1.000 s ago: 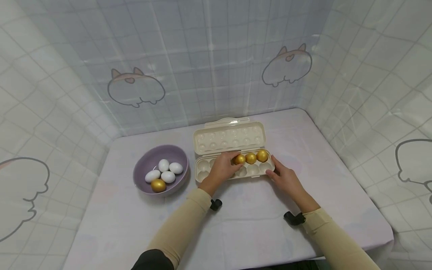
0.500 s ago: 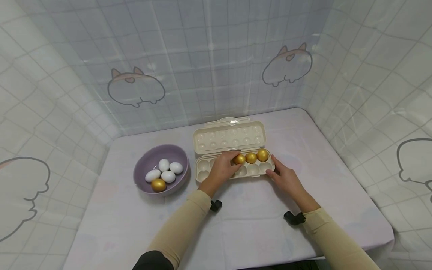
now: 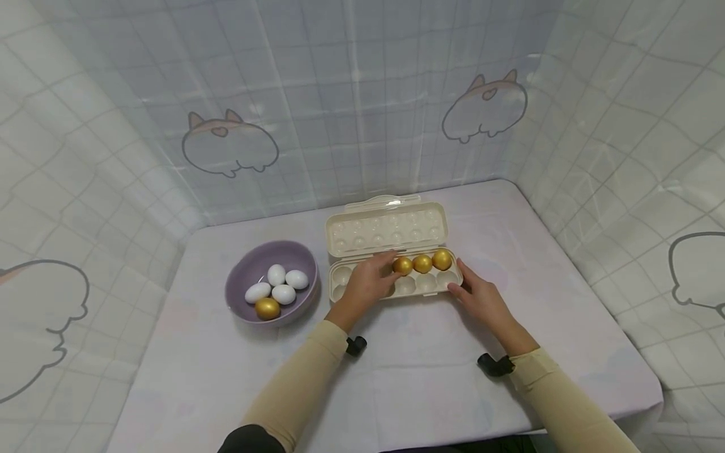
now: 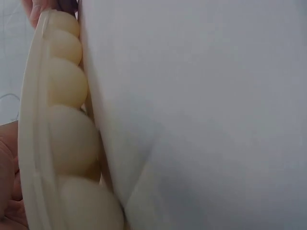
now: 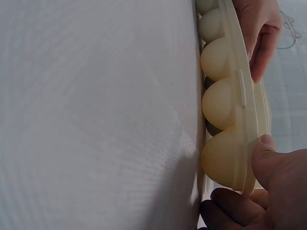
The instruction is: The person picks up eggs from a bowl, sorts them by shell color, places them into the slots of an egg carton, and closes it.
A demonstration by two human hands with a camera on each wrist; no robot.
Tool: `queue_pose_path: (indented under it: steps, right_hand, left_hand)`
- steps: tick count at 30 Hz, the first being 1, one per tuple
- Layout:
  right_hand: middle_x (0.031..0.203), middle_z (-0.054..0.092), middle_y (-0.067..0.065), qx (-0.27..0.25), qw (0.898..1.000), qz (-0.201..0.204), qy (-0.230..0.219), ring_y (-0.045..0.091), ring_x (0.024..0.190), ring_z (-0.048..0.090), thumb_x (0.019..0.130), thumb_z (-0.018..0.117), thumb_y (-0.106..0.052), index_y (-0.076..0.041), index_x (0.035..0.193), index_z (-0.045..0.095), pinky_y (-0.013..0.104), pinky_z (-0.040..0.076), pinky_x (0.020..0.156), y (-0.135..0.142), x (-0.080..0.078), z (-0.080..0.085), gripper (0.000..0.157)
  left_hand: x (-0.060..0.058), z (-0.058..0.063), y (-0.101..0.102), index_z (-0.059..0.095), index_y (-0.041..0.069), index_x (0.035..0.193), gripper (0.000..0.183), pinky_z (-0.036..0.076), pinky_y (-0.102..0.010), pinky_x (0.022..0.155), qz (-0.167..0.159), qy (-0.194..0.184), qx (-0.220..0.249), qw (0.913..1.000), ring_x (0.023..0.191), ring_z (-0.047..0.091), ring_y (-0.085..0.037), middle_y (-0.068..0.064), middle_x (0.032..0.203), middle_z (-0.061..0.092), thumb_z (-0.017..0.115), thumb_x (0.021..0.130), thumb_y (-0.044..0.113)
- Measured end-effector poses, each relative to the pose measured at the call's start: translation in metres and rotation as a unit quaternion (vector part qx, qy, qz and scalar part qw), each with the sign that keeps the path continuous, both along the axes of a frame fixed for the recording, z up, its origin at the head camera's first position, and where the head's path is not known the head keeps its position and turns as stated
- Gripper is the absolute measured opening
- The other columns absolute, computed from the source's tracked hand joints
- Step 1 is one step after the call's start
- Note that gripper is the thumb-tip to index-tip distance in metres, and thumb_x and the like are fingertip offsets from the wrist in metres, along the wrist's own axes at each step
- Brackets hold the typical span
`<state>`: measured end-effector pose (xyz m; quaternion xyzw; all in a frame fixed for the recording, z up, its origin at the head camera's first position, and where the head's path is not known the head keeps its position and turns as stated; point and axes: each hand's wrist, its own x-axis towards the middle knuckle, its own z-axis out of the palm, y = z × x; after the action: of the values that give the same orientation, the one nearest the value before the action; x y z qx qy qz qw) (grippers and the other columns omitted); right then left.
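Observation:
A cream egg carton (image 3: pixel 374 297) lies with its lid (image 3: pixel 387 229) folded back. Three golden eggs sit in its back row: one at the right end (image 3: pixel 442 259), a middle one (image 3: pixel 422 263) and a left one (image 3: pixel 403 265). My left hand (image 3: pixel 367 283) is over the carton's left half, thumb and index finger parted just left of the left golden egg. My right hand (image 3: pixel 486 305) holds the carton's right end; in the right wrist view its thumb (image 5: pixel 268 160) presses the rim while the other fingers curl beneath. The left palm hides some cups.
To the left stands a purple bowl (image 3: pixel 238 267) with several white eggs (image 3: pixel 284 294) and one golden egg (image 3: pixel 267 308). A pale cloth (image 3: pixel 419 377) covers the table, with grid-patterned curtains (image 3: pixel 351 126) behind and at both sides.
My left hand has let go of the left golden egg and drawn back slightly to the left. The egg stays in the back row. My right hand keeps its hold on the carton's end.

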<state>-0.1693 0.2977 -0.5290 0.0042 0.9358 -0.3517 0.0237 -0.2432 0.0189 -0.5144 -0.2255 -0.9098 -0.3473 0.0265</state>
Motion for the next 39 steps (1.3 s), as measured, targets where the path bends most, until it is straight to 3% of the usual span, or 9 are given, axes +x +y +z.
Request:
queue_pose_path:
  steps: [8, 15, 24, 30, 36, 38, 39]
  right_hand:
    - [0.165, 0.040, 0.021, 0.002, 1.000, 0.004, 0.004, 0.046, 0.151, 0.042, 0.106, 0.064, -0.040, -0.011, 0.168, 0.026, 0.062, 0.040, 0.120, -0.001, -0.001, 0.000, 0.079]
    - [0.165, 0.040, 0.023, 0.006, 1.000, 0.008, 0.008, 0.047, 0.151, 0.042, 0.106, 0.062, -0.041, -0.010, 0.168, 0.025, 0.063, 0.040, 0.120, -0.004, -0.001, 0.001, 0.078]
    - [0.166, 0.038, 0.022, 0.012, 1.000, 0.009, 0.002, 0.048, 0.151, 0.041, 0.106, 0.061, -0.043, -0.011, 0.168, 0.025, 0.063, 0.039, 0.120, -0.006, -0.003, 0.002, 0.079]
    - [0.166, 0.037, 0.023, 0.017, 1.000, 0.007, -0.003, 0.049, 0.151, 0.040, 0.107, 0.060, -0.046, -0.012, 0.169, 0.024, 0.065, 0.039, 0.120, -0.005, -0.002, 0.002, 0.079]
    - [0.165, 0.039, 0.024, 0.020, 1.000, 0.003, -0.004, 0.050, 0.150, 0.041, 0.107, 0.060, -0.043, -0.011, 0.169, 0.024, 0.065, 0.040, 0.119, -0.005, 0.000, 0.003, 0.078]
    - [0.164, 0.039, 0.024, 0.021, 1.000, 0.004, -0.004, 0.050, 0.150, 0.041, 0.107, 0.060, -0.043, -0.011, 0.169, 0.024, 0.065, 0.040, 0.119, -0.005, 0.000, 0.003, 0.078]
    - [0.165, 0.039, 0.024, 0.021, 1.000, 0.005, -0.003, 0.050, 0.150, 0.041, 0.107, 0.060, -0.043, -0.011, 0.169, 0.024, 0.065, 0.040, 0.119, -0.005, 0.000, 0.003, 0.078]
  left_hand:
    - [-0.001, 0.004, -0.022, 0.066, 0.018, 0.145, 0.054, 0.051, -0.045, 0.116, 0.031, -0.009, 0.011, 0.9994, 0.137, 0.064, -0.026, 0.000, 0.148, 0.065, 0.079, 0.096, 0.034]
    - [-0.003, 0.008, -0.044, 0.070, 0.017, 0.140, 0.052, 0.053, -0.044, 0.113, 0.056, 0.016, 0.032, 0.9978, 0.132, 0.068, -0.027, -0.002, 0.141, 0.070, 0.082, 0.092, 0.034]
    - [0.001, 0.029, -0.099, 0.073, 0.012, 0.136, 0.047, 0.055, -0.049, 0.110, 0.088, 0.033, 0.064, 0.9935, 0.130, 0.068, -0.032, -0.008, 0.137, 0.072, 0.082, 0.094, 0.030]
    - [0.003, 0.037, -0.132, 0.075, 0.013, 0.133, 0.045, 0.061, -0.051, 0.098, 0.124, 0.077, 0.044, 0.9883, 0.110, 0.077, -0.035, -0.010, 0.130, 0.076, 0.084, 0.092, 0.029]
    - [0.004, 0.045, -0.161, 0.075, 0.016, 0.133, 0.045, 0.059, -0.053, 0.102, 0.157, 0.066, 0.037, 0.9848, 0.116, 0.075, -0.036, -0.009, 0.131, 0.075, 0.084, 0.091, 0.029]
    - [0.005, 0.046, -0.172, 0.075, 0.017, 0.134, 0.044, 0.060, -0.052, 0.099, 0.166, 0.063, 0.031, 0.9835, 0.111, 0.076, -0.036, -0.009, 0.132, 0.075, 0.083, 0.092, 0.030]
    - [0.007, 0.046, -0.178, 0.075, 0.017, 0.134, 0.044, 0.061, -0.051, 0.093, 0.170, 0.062, 0.029, 0.9831, 0.098, 0.078, -0.035, -0.010, 0.131, 0.075, 0.083, 0.093, 0.030]
